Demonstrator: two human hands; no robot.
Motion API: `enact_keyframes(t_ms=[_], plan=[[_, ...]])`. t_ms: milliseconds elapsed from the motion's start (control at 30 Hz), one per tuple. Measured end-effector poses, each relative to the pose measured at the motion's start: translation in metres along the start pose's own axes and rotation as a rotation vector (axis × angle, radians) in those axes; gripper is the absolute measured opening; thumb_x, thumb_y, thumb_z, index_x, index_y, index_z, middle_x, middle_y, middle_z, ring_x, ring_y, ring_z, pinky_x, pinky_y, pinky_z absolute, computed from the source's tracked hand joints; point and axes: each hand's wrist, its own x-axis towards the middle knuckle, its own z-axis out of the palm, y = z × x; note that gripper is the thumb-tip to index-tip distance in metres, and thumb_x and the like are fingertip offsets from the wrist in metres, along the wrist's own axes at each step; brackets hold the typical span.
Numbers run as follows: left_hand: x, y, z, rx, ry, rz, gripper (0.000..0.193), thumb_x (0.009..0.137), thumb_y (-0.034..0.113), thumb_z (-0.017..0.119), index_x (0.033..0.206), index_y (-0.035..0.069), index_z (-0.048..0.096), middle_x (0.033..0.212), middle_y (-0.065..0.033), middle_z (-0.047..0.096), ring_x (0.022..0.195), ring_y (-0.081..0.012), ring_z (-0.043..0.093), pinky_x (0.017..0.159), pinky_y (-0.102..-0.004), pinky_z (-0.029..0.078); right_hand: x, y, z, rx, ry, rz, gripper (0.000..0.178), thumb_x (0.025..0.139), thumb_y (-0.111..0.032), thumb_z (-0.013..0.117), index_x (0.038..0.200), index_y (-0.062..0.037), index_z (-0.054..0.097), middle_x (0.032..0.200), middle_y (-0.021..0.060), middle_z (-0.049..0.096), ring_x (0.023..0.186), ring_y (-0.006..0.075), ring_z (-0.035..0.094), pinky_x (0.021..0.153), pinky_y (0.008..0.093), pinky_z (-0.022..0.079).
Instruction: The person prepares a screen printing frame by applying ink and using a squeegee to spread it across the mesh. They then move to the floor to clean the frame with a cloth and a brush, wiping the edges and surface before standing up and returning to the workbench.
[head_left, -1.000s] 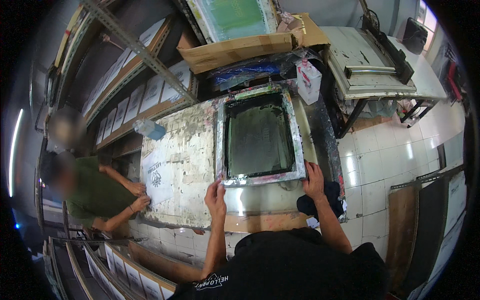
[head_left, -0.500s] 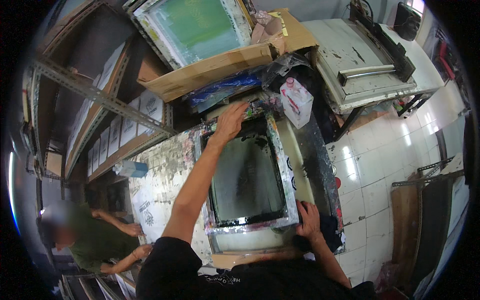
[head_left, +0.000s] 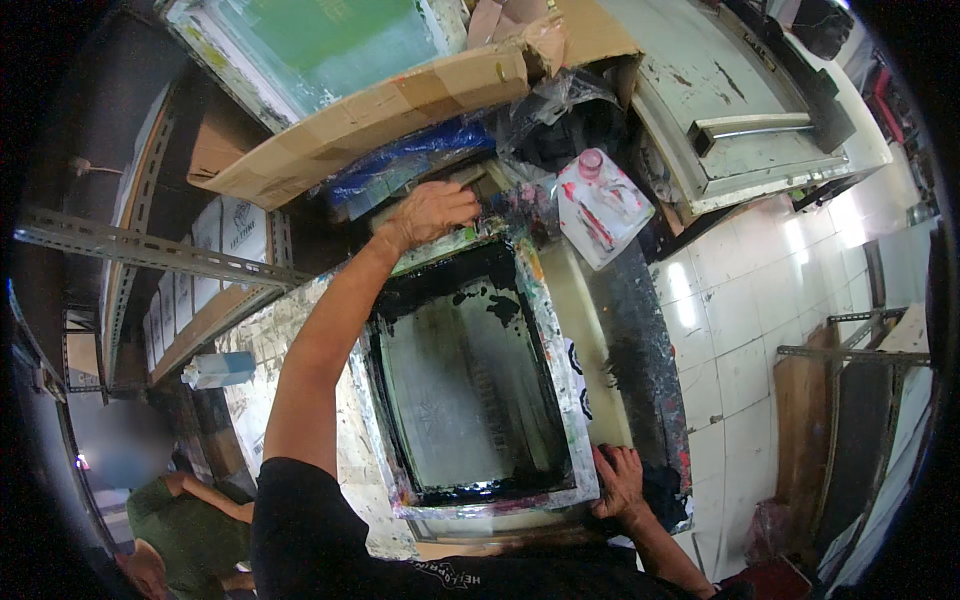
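Observation:
A screen-printing screen (head_left: 475,395), with a paint-smeared frame and dark ink round its mesh, lies over a pale printing board (head_left: 612,375) in front of me. My left hand (head_left: 432,212) reaches to its far side, fingers curled and close together at the far rail; the fingertips are partly hidden. My right hand (head_left: 620,483) is closed at the frame's near right corner, its fingers bent beside the edge. Part of a black-and-white print (head_left: 578,375) shows beside the right rail. A black cloth (head_left: 662,490) lies just right of my right hand.
Past the screen stand a stained white jug (head_left: 603,210) with a pink cap and a cardboard box (head_left: 390,125) holding a green screen. A pressing machine (head_left: 740,110) is at the far right. Metal shelving (head_left: 150,245) and a bottle of bluish liquid (head_left: 220,370) are left. A co-worker (head_left: 190,540) is lower left.
The view has shifted and come closer, so the screen looks larger. My left hand has moved left along the far side. The co-worker appears lower, with hands less visible.

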Motion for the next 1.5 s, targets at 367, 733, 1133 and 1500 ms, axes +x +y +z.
enact_keyframes(t_ms=[367, 733, 1133, 1500], plan=[[0.018, 0.042, 0.004, -0.486, 0.115, -0.976, 0.020, 0.091, 0.021, 0.051, 0.090, 0.004, 0.061, 0.059, -0.0118, 0.056, 0.051, -0.0277, 0.057, 0.046, -0.0358, 0.043, 0.001, -0.003, -0.001, -0.033, 0.003, 0.007, 0.079, 0.072, -0.062, 0.039, 0.120, -0.0009, 0.055, 0.108, 0.0225, 0.050, 0.098, 0.0409, 0.048, 0.081, 0.0496, 0.037], [0.022, 0.053, -0.047, -0.968, 0.260, -1.478, 0.067, 0.095, 0.052, 0.040, 0.071, -0.006, 0.064, 0.054, -0.0114, 0.057, 0.043, -0.0196, 0.054, 0.044, -0.0308, 0.044, -0.004, 0.002, 0.006, -0.046, 0.052, -0.025, 0.074, 0.069, -0.059, 0.044, 0.118, -0.0044, 0.057, 0.112, 0.0225, 0.050, 0.103, 0.0424, 0.047, 0.084, 0.0520, 0.037], [0.016, 0.053, -0.056, -1.034, 0.070, -1.354, 0.060, 0.093, 0.055, 0.043, 0.105, 0.000, 0.063, 0.061, -0.0048, 0.057, 0.057, -0.0138, 0.053, 0.055, -0.0310, 0.044, 0.000, -0.003, 0.004, -0.020, 0.085, -0.032, 0.068, 0.070, -0.053, 0.043, 0.113, -0.0032, 0.059, 0.105, 0.0225, 0.051, 0.091, 0.0417, 0.048, 0.077, 0.0505, 0.037], [0.011, 0.049, -0.041, -0.635, -0.033, -1.210, 0.061, 0.091, 0.059, 0.040, 0.104, 0.005, 0.064, 0.093, -0.0208, 0.066, 0.090, -0.0391, 0.062, 0.079, -0.0455, 0.047, -0.006, 0.001, 0.009, -0.026, 0.074, -0.009, 0.071, 0.071, -0.056, 0.042, 0.117, -0.0044, 0.058, 0.112, 0.0243, 0.049, 0.100, 0.0448, 0.047, 0.084, 0.0545, 0.036]])
